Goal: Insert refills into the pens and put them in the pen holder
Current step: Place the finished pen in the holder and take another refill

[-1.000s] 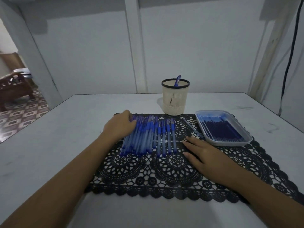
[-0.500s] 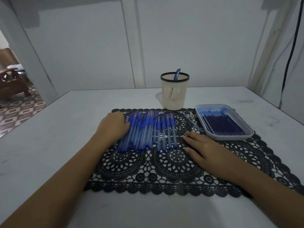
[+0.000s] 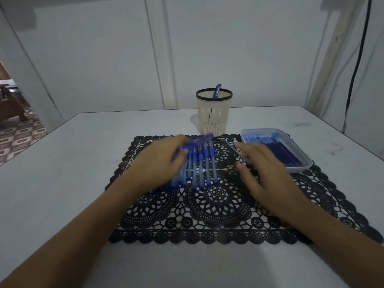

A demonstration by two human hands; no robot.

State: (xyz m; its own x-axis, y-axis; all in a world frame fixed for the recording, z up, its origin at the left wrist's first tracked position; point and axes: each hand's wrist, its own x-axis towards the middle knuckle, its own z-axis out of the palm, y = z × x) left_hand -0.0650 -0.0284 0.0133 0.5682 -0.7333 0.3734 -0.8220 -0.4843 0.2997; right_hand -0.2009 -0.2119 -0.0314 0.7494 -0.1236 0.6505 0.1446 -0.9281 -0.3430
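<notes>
- Two bare hands work above a black openwork lace-pattern mat [image 3: 218, 204] on a smooth white table [image 3: 62, 183].
- Left hand [image 3: 158, 163]: fingers curled, thumb and fingertips pinching one blue-capped pen [image 3: 197, 141]. The pen is motion-blurred and tilted up off the row.
- Row of slim translucent pens with blue caps [image 3: 204, 169]: laid side by side on the mat between the hands. Its left part is hidden under the left hand.
- Right hand [image 3: 268, 173]: fingers straight and spread, holding nothing. Whether it touches the mat cannot be told.
- Shallow white rectangular plastic tray [image 3: 307, 165], round-cornered, lies just beyond the right fingertips, which cover its near-left corner. It holds dark blue refills [image 3: 284, 152].
- Thin loose stick [image 3: 231, 145] by the right fingertips, too blurred to tell pen from refill.
- Cream slotted round pen holder with black rim [image 3: 214, 113]: beyond both hands. One blue pen [image 3: 217, 91] leans inside it.
- Half a second ago the left hand lay at the row's left edge and the right hand lay flat nearer the body. Both have since shifted.
</notes>
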